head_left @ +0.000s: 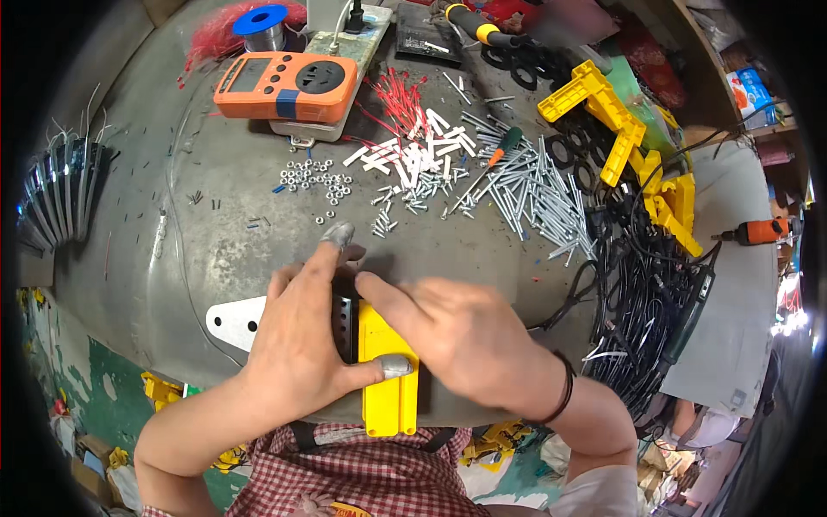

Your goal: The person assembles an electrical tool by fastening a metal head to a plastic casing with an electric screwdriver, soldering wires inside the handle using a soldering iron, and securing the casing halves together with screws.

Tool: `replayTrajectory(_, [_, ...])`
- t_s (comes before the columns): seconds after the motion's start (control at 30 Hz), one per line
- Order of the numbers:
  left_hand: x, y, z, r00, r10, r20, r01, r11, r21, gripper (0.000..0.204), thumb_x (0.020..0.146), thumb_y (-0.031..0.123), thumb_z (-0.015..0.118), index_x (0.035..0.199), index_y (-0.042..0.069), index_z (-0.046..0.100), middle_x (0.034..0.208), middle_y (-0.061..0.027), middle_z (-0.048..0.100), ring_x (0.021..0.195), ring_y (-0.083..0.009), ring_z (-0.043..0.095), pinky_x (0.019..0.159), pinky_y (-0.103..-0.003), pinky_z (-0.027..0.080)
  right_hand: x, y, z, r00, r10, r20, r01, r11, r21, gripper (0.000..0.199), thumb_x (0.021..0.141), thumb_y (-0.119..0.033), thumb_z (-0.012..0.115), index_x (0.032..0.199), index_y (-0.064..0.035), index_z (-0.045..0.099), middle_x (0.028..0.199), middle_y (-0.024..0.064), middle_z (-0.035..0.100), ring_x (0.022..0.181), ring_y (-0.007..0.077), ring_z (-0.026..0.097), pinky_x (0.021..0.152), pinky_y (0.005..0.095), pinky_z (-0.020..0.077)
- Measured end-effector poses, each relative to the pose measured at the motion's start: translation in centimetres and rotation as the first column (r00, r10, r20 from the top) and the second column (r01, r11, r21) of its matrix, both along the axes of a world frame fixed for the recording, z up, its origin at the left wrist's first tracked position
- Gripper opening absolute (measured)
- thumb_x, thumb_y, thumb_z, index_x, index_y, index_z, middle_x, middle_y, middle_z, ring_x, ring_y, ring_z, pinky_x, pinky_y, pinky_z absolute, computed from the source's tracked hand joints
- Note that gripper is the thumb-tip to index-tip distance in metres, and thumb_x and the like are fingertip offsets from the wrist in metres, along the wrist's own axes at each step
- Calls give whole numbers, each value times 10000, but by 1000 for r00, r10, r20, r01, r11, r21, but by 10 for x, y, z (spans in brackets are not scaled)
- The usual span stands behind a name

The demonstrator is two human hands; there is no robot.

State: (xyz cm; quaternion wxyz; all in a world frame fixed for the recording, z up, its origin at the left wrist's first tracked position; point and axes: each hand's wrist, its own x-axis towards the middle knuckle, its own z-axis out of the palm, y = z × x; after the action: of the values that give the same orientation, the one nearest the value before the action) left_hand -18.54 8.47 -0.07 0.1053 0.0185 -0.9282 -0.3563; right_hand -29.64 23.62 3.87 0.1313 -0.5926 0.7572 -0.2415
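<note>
Fingers of both hands — left hand (pixel 297 345), right hand (pixel 461 332) — were pressed flat onto the yellow plastic block (pixel 388 388), pinned beneath them.

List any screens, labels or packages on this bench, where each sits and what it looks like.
Orange meter: far side of the bench, rectangular, grey screen at its left end, round socket face, blue tape patch.
Blue and white box: shelf at far right, small, partly hidden.
Nothing else can be made out.

Both forearms enter from the lower edge and converge at centre. Left hand (pixel 301 336): palm down, index finger extended forward, thumb pointing right. Right hand (pixel 457 332): palm down, fingers angled left, wrist banded.
</note>
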Motion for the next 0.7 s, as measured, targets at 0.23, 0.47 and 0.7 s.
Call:
replayTrajectory(0.23, [-3,4,0,947,-276,-165,234,943,-236,487,729,301,655,1108,21,530,1020,-117,603,958,-238,589,802,-368,427,-53,-12,-38,994,-105,-15,102,984,-145,192,778,-48,506,968,-29,518,797,137,574,771,303,578,670,399,479])
replayTrajectory(0.47, [-48,-22,4,998,-51,-48,45,990,-132,212,681,7,646,882,28,583,871,-107,583,808,-326,576,699,-378,481,-55,-24,-47,956,-137,-259,113,988,-105,158,725,-5,499,882,-15,505,856,124,578,838,311,575,742,383,485])
replayTrajectory(0.7, [-96,-37,-16,977,-204,-59,153,870,-469,281,622,-28,620,889,53,580,896,-101,560,899,-292,548,758,-388,476,-30,57,6,791,-529,307,518,846,124,159,728,-22,636,876,-58,590,821,104,555,772,298,557,724,375,447])
